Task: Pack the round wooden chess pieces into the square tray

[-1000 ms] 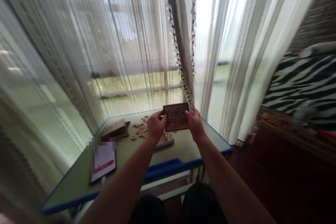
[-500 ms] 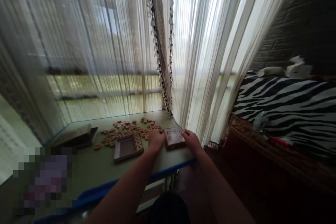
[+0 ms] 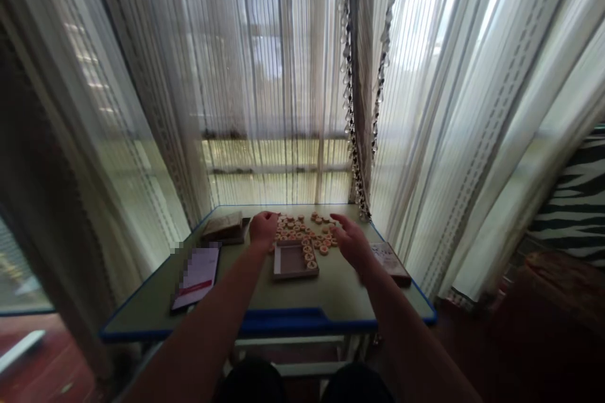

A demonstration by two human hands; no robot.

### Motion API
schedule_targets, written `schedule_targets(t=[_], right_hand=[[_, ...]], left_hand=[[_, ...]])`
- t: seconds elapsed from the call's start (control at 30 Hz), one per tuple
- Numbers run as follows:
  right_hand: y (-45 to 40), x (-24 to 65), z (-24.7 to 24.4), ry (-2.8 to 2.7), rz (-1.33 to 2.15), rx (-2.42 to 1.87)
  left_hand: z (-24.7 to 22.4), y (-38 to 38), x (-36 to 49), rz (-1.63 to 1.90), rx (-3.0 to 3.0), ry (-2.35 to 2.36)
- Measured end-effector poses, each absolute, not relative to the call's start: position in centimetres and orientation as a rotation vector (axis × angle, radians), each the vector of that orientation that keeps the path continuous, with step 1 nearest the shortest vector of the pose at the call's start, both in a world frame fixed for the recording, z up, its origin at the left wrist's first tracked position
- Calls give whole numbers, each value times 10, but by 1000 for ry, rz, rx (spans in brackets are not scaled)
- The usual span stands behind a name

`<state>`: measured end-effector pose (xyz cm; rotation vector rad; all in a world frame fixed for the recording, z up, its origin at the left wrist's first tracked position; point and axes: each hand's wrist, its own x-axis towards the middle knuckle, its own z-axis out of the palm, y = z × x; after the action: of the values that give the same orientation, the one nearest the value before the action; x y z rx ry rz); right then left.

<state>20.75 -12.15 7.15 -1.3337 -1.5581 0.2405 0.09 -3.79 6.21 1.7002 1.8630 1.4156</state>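
Observation:
Round wooden Chinese chess pieces (image 3: 290, 227) lie in a loose heap on the pale green table. In front of them stands a shallow open box (image 3: 296, 276), with several pieces lined up along its right side. At the heap's left edge is my left hand (image 3: 263, 227), its fingers curled closed; whatever they may hold is hidden. My right hand (image 3: 350, 240) hovers by the heap's right side, fingers apart and nothing seen in them. Beyond my right wrist lies a flat box with dark writing on its top (image 3: 388, 261), partly covered by my forearm.
A phone or tablet (image 3: 201, 274) with a lit screen lies on the table's left. Behind it rests a folded, worn-looking item (image 3: 224, 227) on a dark tray or box. The table (image 3: 350, 302) has a blue edge. Sheer curtains (image 3: 293, 75) hang just behind it.
Both hands have let go of the flat box with writing, which stays at the table's right. They have moved left, one to each side of the pieces. My view has turned left.

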Motion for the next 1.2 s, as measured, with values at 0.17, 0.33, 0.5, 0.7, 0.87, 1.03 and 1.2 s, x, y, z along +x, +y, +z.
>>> schedule_targets(t=[0.17,0.33,0.5,0.7,0.87,1.03,1.2], right_hand=[[-66,177,60,-1586,93,-1406],[-54,190,43,-1567,-94,-1583],[-48,193,32,-1643,-45,-1758],[-39,182,28,-1666,40,-1743],[-51,178,29,-1579,-25,-1757],[-58,185,27,-1507,21,-1699],[-49,193,30,-1323,190,-1571]], left_hand=[[48,-8,-11,1409,1661,1787],[37,1,-5,1415,1770,1566],[32,-6,1,1240,2054,1565],[30,-13,6,999,2275,1449],[35,-19,8,960,2262,1438],[36,-21,10,1002,2165,1471],[31,-17,13,1171,2004,1573]])
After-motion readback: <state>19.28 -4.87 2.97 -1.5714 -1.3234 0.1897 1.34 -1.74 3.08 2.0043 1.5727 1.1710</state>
